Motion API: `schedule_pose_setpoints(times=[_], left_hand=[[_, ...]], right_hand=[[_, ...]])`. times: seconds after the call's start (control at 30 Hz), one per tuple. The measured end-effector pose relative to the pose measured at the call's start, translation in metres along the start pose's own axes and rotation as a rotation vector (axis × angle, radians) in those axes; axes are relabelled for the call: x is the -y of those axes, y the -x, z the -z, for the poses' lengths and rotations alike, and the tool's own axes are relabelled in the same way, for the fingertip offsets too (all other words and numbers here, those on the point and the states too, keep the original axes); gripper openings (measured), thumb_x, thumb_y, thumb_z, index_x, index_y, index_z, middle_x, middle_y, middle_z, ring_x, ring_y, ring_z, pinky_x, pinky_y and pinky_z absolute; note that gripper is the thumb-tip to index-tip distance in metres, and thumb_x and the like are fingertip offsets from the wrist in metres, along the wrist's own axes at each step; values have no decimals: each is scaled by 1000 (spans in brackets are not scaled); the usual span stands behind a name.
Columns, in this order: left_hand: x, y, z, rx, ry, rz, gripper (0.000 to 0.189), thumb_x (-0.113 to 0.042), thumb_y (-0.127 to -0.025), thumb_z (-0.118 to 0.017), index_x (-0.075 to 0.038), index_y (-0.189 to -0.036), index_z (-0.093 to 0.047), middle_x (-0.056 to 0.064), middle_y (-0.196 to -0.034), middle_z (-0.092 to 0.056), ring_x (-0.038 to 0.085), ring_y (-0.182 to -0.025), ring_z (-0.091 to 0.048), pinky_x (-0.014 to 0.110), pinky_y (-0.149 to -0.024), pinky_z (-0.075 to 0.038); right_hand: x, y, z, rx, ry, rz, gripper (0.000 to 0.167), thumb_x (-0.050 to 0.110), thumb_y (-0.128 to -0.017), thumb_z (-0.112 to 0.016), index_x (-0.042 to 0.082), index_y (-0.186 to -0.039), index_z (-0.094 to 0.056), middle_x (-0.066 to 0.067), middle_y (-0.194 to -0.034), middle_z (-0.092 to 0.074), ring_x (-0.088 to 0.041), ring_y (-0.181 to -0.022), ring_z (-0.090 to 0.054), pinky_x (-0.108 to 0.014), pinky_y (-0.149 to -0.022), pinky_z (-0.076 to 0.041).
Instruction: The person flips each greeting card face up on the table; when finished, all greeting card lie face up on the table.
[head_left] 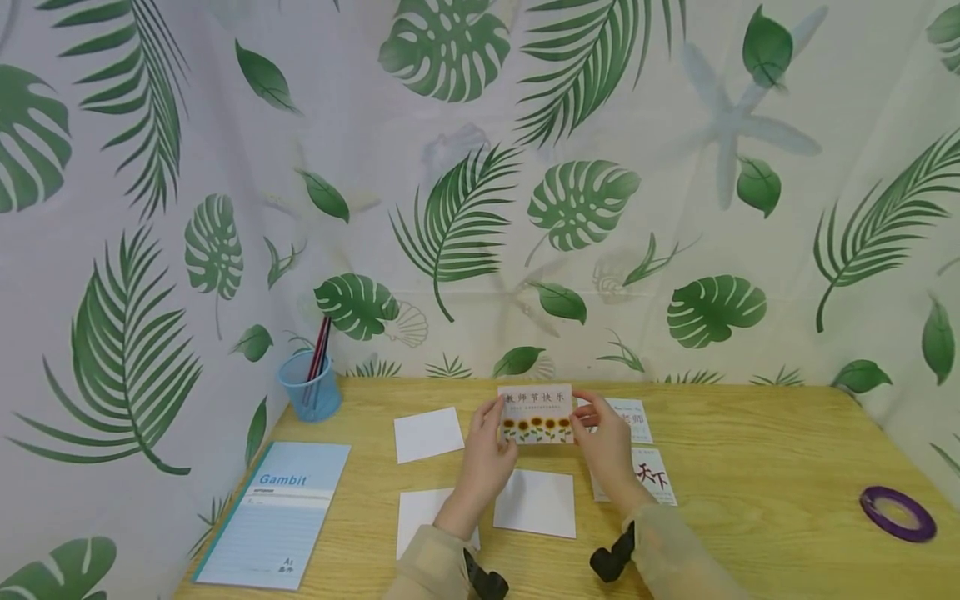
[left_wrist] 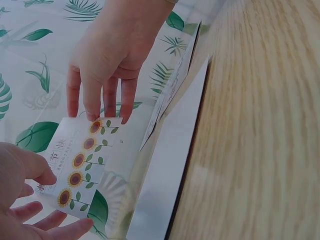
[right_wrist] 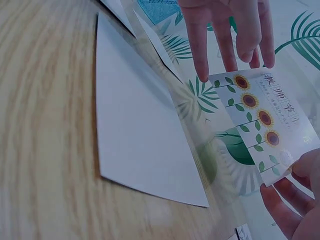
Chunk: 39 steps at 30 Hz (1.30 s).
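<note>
A greeting card [head_left: 536,408] printed with a row of sunflowers and Chinese characters is held up above the table, its printed face visible. My left hand [head_left: 486,454] pinches its left edge between thumb and fingers. At the opposite edge, my right hand [head_left: 606,437] grips it the same way. The left wrist view shows the sunflower side of the card [left_wrist: 75,170] spanning both hands. Below the hands lie white blank-faced cards, one [head_left: 534,504] just under the held card, others [head_left: 429,435] to the left. Two printed cards [head_left: 658,479] lie partly hidden behind the right hand.
A blue notebook [head_left: 273,512] lies at the left of the wooden table [head_left: 757,467]. Behind it stands a blue mesh pen cup [head_left: 311,392] with pencils. A purple tape roll [head_left: 897,513] lies at the far right. A leaf-patterned curtain [head_left: 480,333] borders the back and left.
</note>
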<state>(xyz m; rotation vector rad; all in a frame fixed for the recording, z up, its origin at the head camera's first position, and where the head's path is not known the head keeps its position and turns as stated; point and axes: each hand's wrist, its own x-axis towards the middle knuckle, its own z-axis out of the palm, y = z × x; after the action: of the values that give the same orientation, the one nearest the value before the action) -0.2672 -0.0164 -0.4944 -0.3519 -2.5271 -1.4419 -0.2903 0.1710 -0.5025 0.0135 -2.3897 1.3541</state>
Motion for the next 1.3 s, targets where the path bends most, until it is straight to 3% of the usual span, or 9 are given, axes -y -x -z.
schedule_pose_setpoints(times=[0.17, 0.47, 0.83, 0.97, 1.1, 1.2, 1.3], left_hand=[[2, -2, -1, 1, -12, 11, 68, 2, -87, -60, -2, -151, -36, 23, -149, -36, 25, -103, -57, 14, -64, -47], [3, -11, 2, 31, -30, -1, 67, 0, -88, -61, -4, -151, -38, 21, -146, -43, 32, -121, -54, 27, -82, -56], [6, -21, 0, 62, -53, 31, 66, 0, -87, -63, -5, -150, -40, 20, -144, -48, 32, -121, -56, 37, -92, -55], [7, -23, -2, 68, -48, 35, 66, 1, -87, -62, -5, -149, -41, 19, -144, -49, 33, -121, -56, 34, -87, -55], [8, -25, -3, 89, -30, 48, 67, 1, -85, -62, -5, -149, -41, 20, -144, -50, 32, -119, -56, 20, -68, -51], [9, -26, -4, 105, -41, 45, 66, 1, -85, -62, -5, -147, -44, 21, -141, -53, 30, -109, -59, 18, -57, -45], [10, -27, -5, 118, -84, 28, 61, 1, -85, -62, -5, -144, -48, 20, -139, -55, 29, -108, -60, 24, -68, -53]], right_hand=[[2, -2, 1, 30, 66, -3, 44, 1, -90, -64, 8, -133, -59, -14, -97, -68, -27, -86, -67, -19, -58, -49], [-1, -10, 2, 136, 163, -10, 62, -3, -85, -67, 7, -143, -48, -13, -102, -64, -20, -85, -62, -27, -70, -51], [-6, -19, 4, 240, 281, -13, 74, 3, -82, -74, 6, -147, -40, -11, -99, -63, -20, -80, -54, -30, -68, -43], [-8, -19, 4, 261, 317, -9, 77, 4, -82, -75, 5, -149, -38, -10, -98, -64, -20, -77, -55, -32, -67, -46], [-10, -20, 5, 271, 352, 8, 78, 5, -81, -76, 3, -149, -37, -9, -93, -64, -21, -77, -55, -35, -68, -48], [-11, -20, 6, 279, 378, 13, 78, 7, -81, -77, 0, -148, -39, -8, -88, -63, -29, -86, -57, -41, -75, -48], [-13, -22, 7, 303, 391, -5, 77, 9, -82, -77, 0, -147, -39, -6, -86, -63, -38, -99, -57, -47, -80, -48]])
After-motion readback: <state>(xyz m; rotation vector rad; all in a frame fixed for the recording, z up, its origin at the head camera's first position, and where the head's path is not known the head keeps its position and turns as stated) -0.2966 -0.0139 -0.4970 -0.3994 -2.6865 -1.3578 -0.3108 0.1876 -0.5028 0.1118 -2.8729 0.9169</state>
